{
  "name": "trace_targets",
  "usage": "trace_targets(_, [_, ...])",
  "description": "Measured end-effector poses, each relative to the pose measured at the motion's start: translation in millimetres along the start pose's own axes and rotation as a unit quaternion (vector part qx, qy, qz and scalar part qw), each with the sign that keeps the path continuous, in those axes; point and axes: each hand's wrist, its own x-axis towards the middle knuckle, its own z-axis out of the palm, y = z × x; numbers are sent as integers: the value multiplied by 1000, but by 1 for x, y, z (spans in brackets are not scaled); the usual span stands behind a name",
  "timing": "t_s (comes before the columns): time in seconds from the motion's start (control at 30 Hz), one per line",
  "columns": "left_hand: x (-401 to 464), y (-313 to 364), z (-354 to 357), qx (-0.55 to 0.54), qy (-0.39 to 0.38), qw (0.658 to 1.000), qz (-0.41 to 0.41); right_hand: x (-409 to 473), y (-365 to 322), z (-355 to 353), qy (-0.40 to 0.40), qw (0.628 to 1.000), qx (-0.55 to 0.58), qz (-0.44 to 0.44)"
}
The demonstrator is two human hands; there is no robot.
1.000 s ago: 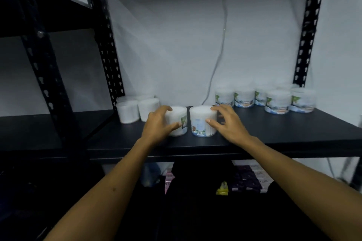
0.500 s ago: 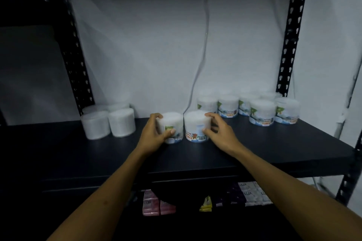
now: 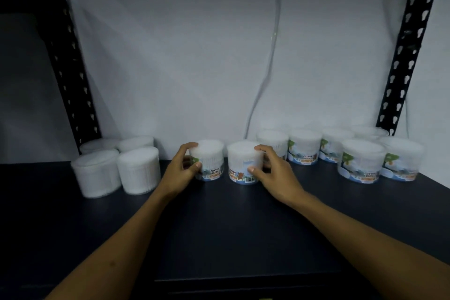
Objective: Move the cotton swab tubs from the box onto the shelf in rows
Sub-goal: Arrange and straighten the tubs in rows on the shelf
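1. The left hand (image 3: 181, 170) grips the left tub (image 3: 208, 162), fingers curled over its rim and thumb on the label side. The tub stands upright on the shelf (image 3: 219, 226).
2. The right hand (image 3: 272, 173) grips the right tub (image 3: 243, 165) in the same way, thumb on the label near the barcode. This tub is also upright on the shelf.
3. The two held tubs sit just beside each other with a narrow gap between. Judgement: both are being seated together to extend a row toward the back wall (image 3: 194, 56).
4. A labelled group (image 3: 341, 153) stands to the right, in two rows near the right upright (image 3: 404, 56). The right tub sits just beside, possibly touching, its nearest member.
5. An unlabelled group (image 3: 117, 165) of four stands to the left, well apart from the left tub.
6. The box is not in view.
7. Risk, as judged: releasing one hand unevenly could nudge the neighbouring tub out of line.
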Motion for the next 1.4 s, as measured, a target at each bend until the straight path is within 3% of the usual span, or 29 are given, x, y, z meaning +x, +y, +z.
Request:
trace_targets(0.17, [25, -5, 1, -21, -11, 1000, -15, 16, 5, 11, 30, 981, -182, -54])
trace_targets(0.33, [39, -13, -1, -21, -22, 999, -18, 34, 6, 14, 90, 920, -342, -169])
trace_targets(0.57, [44, -22, 0, 54, 11, 998, -10, 54, 20, 6, 93, 874, -393, -270])
trace_targets(0.9, [48, -23, 4, 85, 40, 995, -40, 57, 25, -12, 41, 900, -348, -260])
trace_targets(1.4, [37, -11, 16, 139, 66, 987, -49, 47, 10, -2, 81, 932, -291, -201])
